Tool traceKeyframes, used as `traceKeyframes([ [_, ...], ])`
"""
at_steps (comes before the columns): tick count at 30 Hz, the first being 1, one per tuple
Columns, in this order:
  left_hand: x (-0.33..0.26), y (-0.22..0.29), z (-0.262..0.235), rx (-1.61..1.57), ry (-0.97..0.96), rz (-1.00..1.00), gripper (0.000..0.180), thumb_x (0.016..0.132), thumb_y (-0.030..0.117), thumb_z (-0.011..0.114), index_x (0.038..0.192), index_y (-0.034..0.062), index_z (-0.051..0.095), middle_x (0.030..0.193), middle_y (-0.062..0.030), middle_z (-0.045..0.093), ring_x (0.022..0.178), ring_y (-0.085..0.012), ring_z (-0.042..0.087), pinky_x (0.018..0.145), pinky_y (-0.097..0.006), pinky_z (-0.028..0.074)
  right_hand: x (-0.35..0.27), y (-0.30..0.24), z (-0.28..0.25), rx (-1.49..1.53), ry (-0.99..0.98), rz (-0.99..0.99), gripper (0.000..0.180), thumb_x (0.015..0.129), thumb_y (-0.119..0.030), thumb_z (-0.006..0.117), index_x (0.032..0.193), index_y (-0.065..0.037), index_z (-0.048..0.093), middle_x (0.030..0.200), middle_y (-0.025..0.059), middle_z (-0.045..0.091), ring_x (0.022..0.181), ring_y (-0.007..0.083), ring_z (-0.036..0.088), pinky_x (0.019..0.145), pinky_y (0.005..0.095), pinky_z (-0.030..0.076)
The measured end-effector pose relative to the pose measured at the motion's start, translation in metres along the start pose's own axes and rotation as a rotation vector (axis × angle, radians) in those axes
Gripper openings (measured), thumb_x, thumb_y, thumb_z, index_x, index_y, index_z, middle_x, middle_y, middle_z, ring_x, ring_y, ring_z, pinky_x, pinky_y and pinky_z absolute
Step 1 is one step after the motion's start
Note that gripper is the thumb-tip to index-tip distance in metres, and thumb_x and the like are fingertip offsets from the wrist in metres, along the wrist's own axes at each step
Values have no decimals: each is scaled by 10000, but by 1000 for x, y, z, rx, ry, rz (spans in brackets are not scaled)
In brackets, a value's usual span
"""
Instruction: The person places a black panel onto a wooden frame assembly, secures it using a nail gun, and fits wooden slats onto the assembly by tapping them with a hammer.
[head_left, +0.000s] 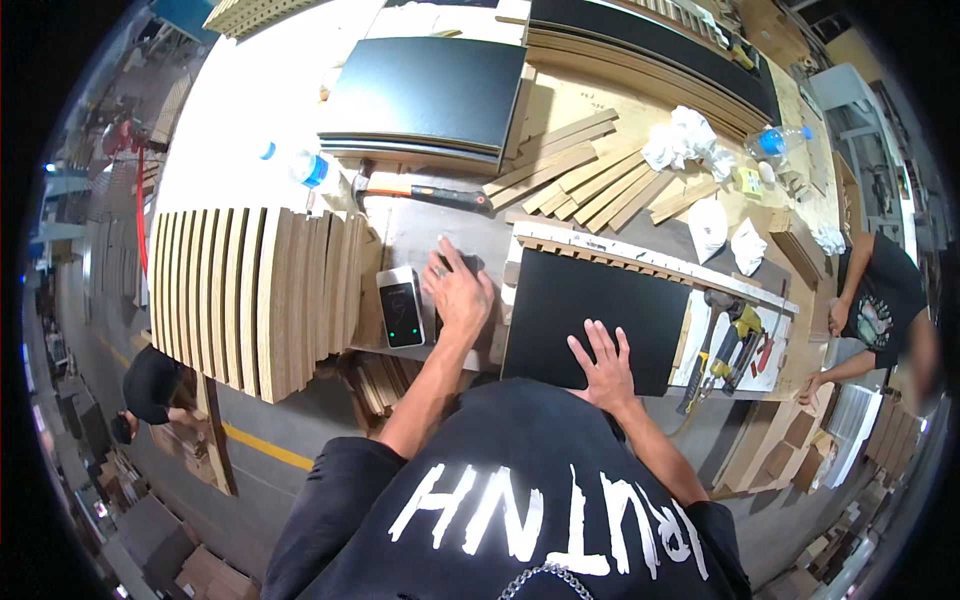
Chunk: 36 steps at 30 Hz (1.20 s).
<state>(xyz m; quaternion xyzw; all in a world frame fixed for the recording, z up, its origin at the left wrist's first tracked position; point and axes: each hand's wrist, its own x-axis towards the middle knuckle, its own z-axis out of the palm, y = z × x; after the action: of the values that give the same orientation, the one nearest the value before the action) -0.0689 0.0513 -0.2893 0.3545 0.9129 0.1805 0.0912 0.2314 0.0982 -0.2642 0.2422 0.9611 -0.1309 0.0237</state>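
Your table [410, 240] carries two clear plastic bottles: the left bottle [312, 170] beyond the wooden slat stack [285, 300], the right bottle [775, 143] at the far right; how full they are, I cannot tell. The one black panel [590, 310] lies flat right in front of you, its long axis running left to right, its far edge along a notched wooden strip [600, 255]. Your right hand [603, 368] is over its near edge, fingers spread and clenching nothing. Your left hand [460, 290] is beside one phone [402, 308], fingers loosely spread over a partly hidden dark object; whether they touch it, I cannot tell.
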Motion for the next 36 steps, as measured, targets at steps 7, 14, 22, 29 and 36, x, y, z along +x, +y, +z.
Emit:
traceKeyframes([
  [7, -7, -3, 8, -56, -22, 7, 912, 804, 160, 663, 1522, -47, 140, 1446, -432, 256, 1301, -567, 311, 1083, -646, 252, -3, 2, 2, 16, 3, 0, 1050, 653, -661, 758, 1518, -223, 355, 1593, 163, 262, 1479, 308, 242, 1188, 591, 137],
  [14, -25, -23, -30, -192, 44, 77, 952, 815, 254, 737, 1517, -56, 173, 1503, -425, 148, 1360, -568, 250, 1133, -585, 238, -1, 4, 7, -16, 3, -22, 1033, 663, -670, 747, 1514, -224, 366, 1599, 158, 260, 1483, 302, 242, 1186, 591, 138],
  [22, -141, -84, -61, -60, -99, 169, 765, 888, 306, 696, 1515, 84, 320, 1537, -350, 190, 1385, -531, 254, 1137, -594, 245, 2, 3, 7, 11, 30, -27, 1027, 673, -686, 733, 1512, -216, 371, 1596, 166, 263, 1480, 319, 245, 1175, 605, 149],
  [29, -142, -82, -53, -15, -176, 213, 706, 879, 378, 694, 1491, 182, 401, 1559, -325, 156, 1412, -520, 215, 1125, -661, 199, 2, -1, 3, 21, 12, -38, 1060, 633, -608, 794, 1503, -169, 378, 1579, 195, 279, 1464, 364, 264, 1166, 611, 155],
  [36, -127, -73, -40, -14, -108, 272, 765, 872, 382, 703, 1502, 123, 355, 1557, -317, 158, 1405, -504, 231, 1104, -673, 219, 1, -2, 7, 48, 19, -26, 1125, 591, -565, 850, 1525, -198, 342, 1591, 190, 252, 1475, 347, 238, 1172, 610, 148],
])
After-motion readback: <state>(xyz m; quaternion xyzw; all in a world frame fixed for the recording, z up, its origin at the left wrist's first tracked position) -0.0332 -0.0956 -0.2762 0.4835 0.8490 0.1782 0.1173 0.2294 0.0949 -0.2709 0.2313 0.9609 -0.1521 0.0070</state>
